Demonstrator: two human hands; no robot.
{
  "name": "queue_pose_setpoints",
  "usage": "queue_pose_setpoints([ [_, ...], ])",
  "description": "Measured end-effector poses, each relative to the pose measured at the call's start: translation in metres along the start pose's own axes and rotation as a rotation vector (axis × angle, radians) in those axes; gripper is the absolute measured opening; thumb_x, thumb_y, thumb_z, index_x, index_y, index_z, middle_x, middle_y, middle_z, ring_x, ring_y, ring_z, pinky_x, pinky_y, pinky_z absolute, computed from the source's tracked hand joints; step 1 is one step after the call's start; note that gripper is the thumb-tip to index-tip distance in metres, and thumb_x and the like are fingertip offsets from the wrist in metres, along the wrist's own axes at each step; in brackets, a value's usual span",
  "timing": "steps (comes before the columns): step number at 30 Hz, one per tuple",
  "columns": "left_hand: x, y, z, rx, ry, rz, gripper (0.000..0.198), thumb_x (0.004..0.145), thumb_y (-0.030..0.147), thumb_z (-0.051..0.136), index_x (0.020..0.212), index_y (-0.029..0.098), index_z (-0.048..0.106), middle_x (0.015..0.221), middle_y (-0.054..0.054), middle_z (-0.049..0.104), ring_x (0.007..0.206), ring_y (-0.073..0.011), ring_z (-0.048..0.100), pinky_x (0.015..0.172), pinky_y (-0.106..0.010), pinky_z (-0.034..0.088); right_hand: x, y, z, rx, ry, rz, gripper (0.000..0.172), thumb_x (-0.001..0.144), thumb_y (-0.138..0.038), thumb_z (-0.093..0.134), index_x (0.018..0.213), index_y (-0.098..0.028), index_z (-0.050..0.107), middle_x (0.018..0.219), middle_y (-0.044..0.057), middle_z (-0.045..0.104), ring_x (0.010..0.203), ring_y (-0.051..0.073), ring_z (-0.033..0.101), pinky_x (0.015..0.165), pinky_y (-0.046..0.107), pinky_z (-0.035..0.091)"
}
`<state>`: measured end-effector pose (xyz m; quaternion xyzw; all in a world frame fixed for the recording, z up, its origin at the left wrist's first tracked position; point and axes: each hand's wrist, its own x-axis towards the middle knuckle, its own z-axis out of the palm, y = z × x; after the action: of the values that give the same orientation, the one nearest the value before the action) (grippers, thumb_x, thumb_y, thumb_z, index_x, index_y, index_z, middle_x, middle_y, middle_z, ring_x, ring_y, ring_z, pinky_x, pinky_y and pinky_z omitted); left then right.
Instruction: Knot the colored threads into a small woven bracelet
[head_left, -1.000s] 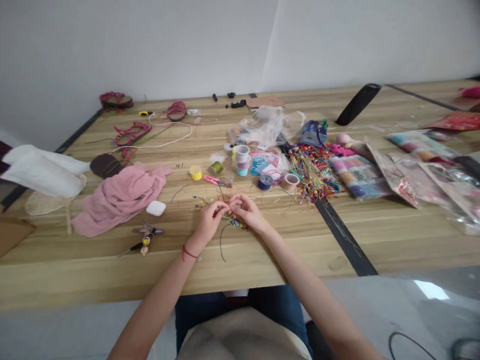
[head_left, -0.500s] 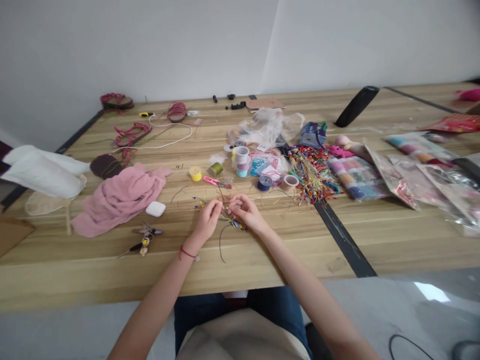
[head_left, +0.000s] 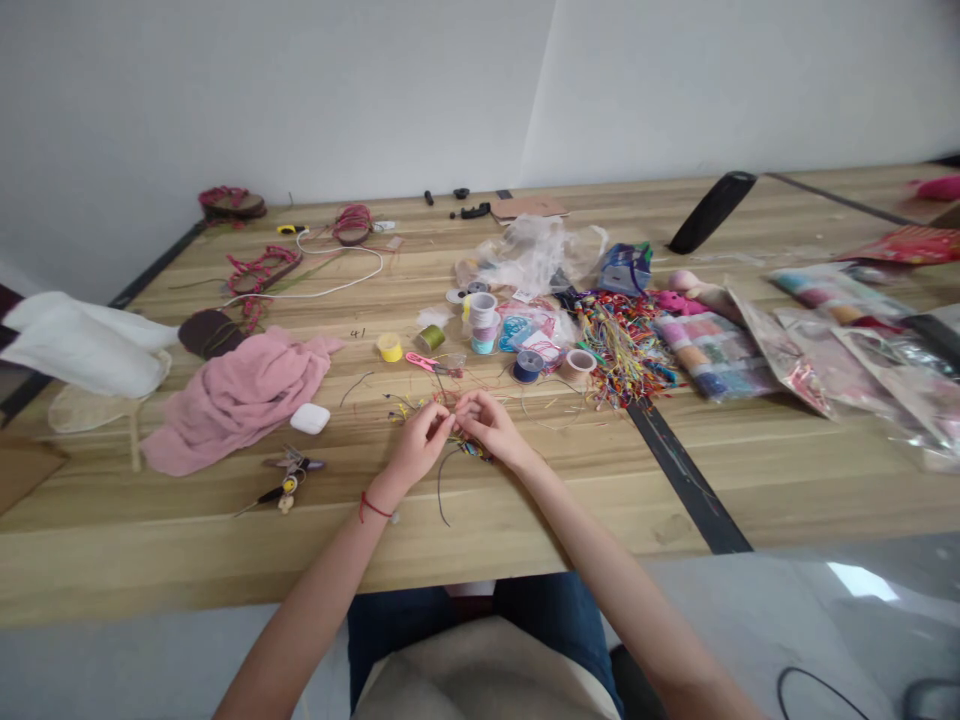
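Note:
My left hand and my right hand meet fingertip to fingertip just above the table. Both pinch a thin cord, whose exact shape between the fingers is too small to make out. A dark cord trails from below the fingers onto the wood. Under and beside my right hand lies a small bunch of multicoloured cords. Short yellow and dark thread ends stick out past my left hand. Pink-handled thread snips rest just beyond the fingertips.
Spools stand behind the hands: yellow, green, navy, pale pink. A tangled heap of coloured cords lies right. Left are a pink cloth, a white case and keys.
My left hand has shifted slightly right, bringing its fingertips up against those of my right hand. The right hand has barely moved.

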<state>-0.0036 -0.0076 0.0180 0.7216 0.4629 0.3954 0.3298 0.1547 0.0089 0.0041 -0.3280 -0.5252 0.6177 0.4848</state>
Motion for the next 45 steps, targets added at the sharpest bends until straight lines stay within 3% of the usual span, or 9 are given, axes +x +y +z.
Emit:
queue_pose_setpoints([
  [6,0.002,-0.002,-0.004,-0.025,0.181,-0.041,0.017,0.093,0.034,0.048,0.085,0.019,0.053,0.073,0.0,0.057,0.063,-0.0124,0.052,0.058,-0.023,0.04,0.001,-0.01,-0.013,-0.267,0.106,-0.122,0.018,0.083,-0.036,0.062,0.091,-0.021,0.055,0.086,0.002,0.06,0.077,0.016,0.057,0.073,0.03,0.047],
  [11,0.004,-0.005,-0.01,-0.044,0.261,-0.076,0.017,0.092,0.033,0.05,0.082,0.019,0.053,0.072,0.0,0.058,0.065,-0.0127,0.055,0.06,-0.023,0.042,0.0,-0.027,-0.042,-0.612,0.163,-0.13,0.011,0.084,-0.028,0.056,0.087,-0.018,0.059,0.085,0.004,0.064,0.074,0.017,0.057,0.068,0.029,0.045],
  [14,0.003,-0.007,-0.012,0.026,0.275,-0.075,0.016,0.091,0.032,0.051,0.081,0.019,0.054,0.071,0.0,0.058,0.063,-0.0123,0.054,0.059,-0.023,0.042,-0.002,-0.032,-0.05,-0.816,0.06,-0.118,0.009,0.082,-0.023,0.056,0.083,-0.017,0.063,0.077,0.003,0.064,0.065,0.015,0.054,0.063,0.028,0.042],
  [17,0.002,-0.007,-0.012,0.116,0.271,-0.057,0.013,0.091,0.029,0.05,0.084,0.019,0.054,0.075,-0.001,0.06,0.066,-0.0128,0.055,0.063,-0.024,0.043,-0.002,-0.034,-0.049,-0.856,-0.166,-0.179,0.007,0.078,-0.017,0.06,0.074,-0.018,0.065,0.079,0.004,0.065,0.074,0.017,0.057,0.071,0.03,0.044],
  [20,0.003,-0.004,-0.013,0.205,0.264,-0.019,0.01,0.092,0.026,0.05,0.086,0.019,0.055,0.082,-0.003,0.06,0.071,-0.0143,0.054,0.066,-0.027,0.044,-0.002,-0.034,-0.044,-0.846,-0.247,-0.26,0.007,0.074,-0.013,0.063,0.074,-0.019,0.066,0.082,0.005,0.065,0.083,0.02,0.058,0.079,0.033,0.045],
  [26,0.002,0.005,-0.013,0.311,0.068,0.157,0.011,0.088,0.03,0.06,0.083,0.02,0.059,0.09,-0.004,0.06,0.095,-0.0209,0.053,0.09,-0.037,0.042,-0.001,-0.029,-0.039,-0.843,-0.264,-0.277,0.014,0.07,-0.007,0.061,0.069,-0.02,0.065,0.079,0.005,0.065,0.08,0.021,0.058,0.079,0.035,0.045],
  [32,-0.003,0.002,-0.006,0.401,-0.097,0.215,0.023,0.079,0.041,0.071,0.083,0.021,0.062,0.107,-0.006,0.057,0.11,-0.0255,0.045,0.098,-0.043,0.039,-0.002,-0.033,-0.034,-0.844,-0.246,-0.271,0.014,0.071,-0.007,0.059,0.069,-0.02,0.064,0.076,0.004,0.065,0.077,0.019,0.058,0.075,0.032,0.045],
  [39,-0.004,-0.002,-0.005,0.41,-0.146,0.23,0.022,0.079,0.041,0.071,0.085,0.021,0.062,0.113,-0.007,0.056,0.113,-0.0268,0.043,0.101,-0.046,0.038,-0.005,-0.029,-0.034,-0.716,-0.203,-0.108,0.009,0.077,-0.013,0.056,0.078,-0.018,0.063,0.071,0.001,0.063,0.061,0.013,0.056,0.059,0.024,0.043],
  [45,-0.004,0.001,-0.004,0.394,-0.161,0.22,0.017,0.082,0.037,0.068,0.087,0.021,0.061,0.113,-0.007,0.056,0.111,-0.0263,0.045,0.1,-0.046,0.039,-0.004,-0.027,-0.03,-0.571,-0.139,-0.124,0.008,0.083,-0.024,0.058,0.087,-0.018,0.063,0.078,0.002,0.064,0.065,0.013,0.055,0.059,0.025,0.044],
])
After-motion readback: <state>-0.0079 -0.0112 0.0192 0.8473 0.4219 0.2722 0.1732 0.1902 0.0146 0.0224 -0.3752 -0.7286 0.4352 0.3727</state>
